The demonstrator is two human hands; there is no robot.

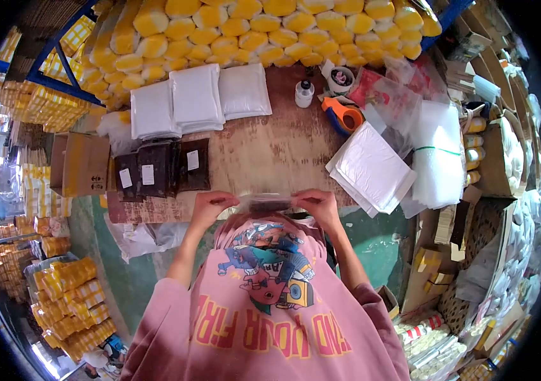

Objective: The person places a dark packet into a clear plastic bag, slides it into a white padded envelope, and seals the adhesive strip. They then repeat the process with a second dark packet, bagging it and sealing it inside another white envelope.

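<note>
At the table's near edge, close to my shirt, a clear plastic bag [270, 204] with something dark in it is stretched between my two hands. My left hand [214, 206] pinches its left end, fingers closed. The right end is pinched by my right hand [316, 202]. What the dark contents are, I cannot make out. Dark flat packets with white labels [156, 170] lie on the table beyond my left hand. Beyond my right hand is a pile of white plastic bags [372, 167].
White filled packages [197, 98] lie at the back of the wooden table [245, 155]. A small bottle [304, 94], an orange-and-blue tape dispenser [343, 117] and a banded plastic roll [437, 155] stand right. Yellow-and-white bundles [270, 32] rise behind; a cardboard box [81, 164] is left.
</note>
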